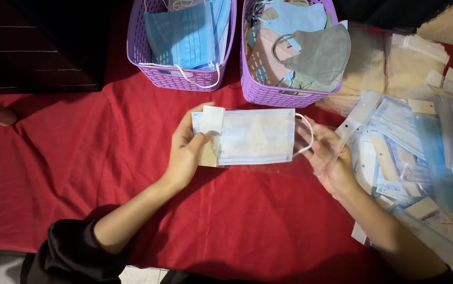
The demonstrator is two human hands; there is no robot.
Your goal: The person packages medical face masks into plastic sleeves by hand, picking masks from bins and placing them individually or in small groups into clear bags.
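A flat white-and-blue face mask [255, 135] sits partly inside a clear plastic sleeve [289, 167] with a white header flap, held above the red cloth [79, 158]. My left hand [184, 152] grips the mask's left end at the flap. My right hand [329, 155] holds the sleeve's right end, with the white ear loop lying against its fingers.
Two purple baskets stand at the back: the left basket [147, 58] holds blue flat masks, the right basket [252, 89] holds grey, blue and pink shaped masks. A heap of bagged masks and clear sleeves [421, 142] covers the right side.
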